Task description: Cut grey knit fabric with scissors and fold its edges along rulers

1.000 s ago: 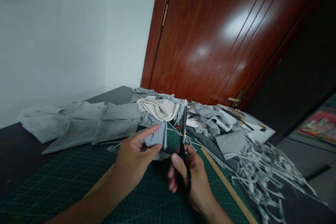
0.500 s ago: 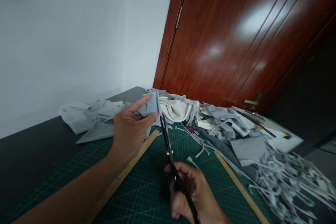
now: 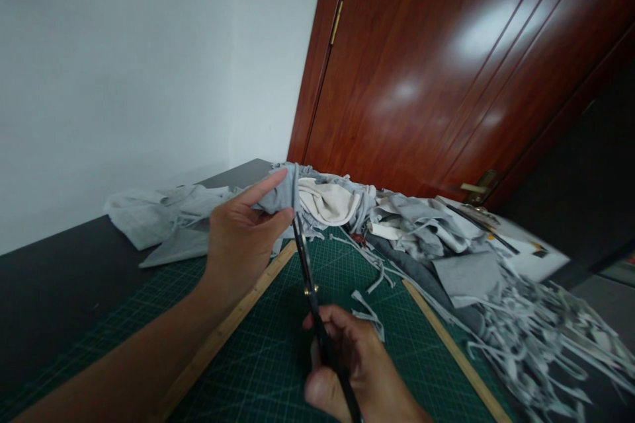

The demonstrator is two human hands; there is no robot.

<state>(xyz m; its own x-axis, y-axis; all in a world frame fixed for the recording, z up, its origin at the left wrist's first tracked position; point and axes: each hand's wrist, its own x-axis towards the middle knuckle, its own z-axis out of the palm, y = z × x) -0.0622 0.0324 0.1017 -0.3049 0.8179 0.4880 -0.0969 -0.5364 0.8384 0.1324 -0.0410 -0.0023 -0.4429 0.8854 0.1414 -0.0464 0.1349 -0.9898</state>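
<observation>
My left hand [image 3: 241, 234] pinches a folded piece of grey fabric [image 3: 282, 195] between thumb and fingers, held up above the mat. A seam or rolled edge runs down the fabric's right side. My right hand [image 3: 354, 360] is wrapped around the handles of black scissors [image 3: 310, 291], which point up and away from me. The blade tips reach the fabric's lower right edge, close by my left thumb. Whether they are cutting into the cloth I cannot tell. Below the hands lies a green gridded cutting mat [image 3: 278, 350].
Two wooden rulers lie on the mat, a left ruler [image 3: 213, 350] and a right ruler [image 3: 456, 350]. A small grey scrap [image 3: 370, 317] sits between them. Crumpled fabric [image 3: 421, 221] and tangled grey strips [image 3: 536, 344] fill the back and right. Behind stand a white wall and a wooden door [image 3: 421, 79].
The scissors and my right hand have shifted slightly left, bringing the blades nearer the fabric's edge. More of the grey scrap on the mat shows now. The whole view has moved slightly.
</observation>
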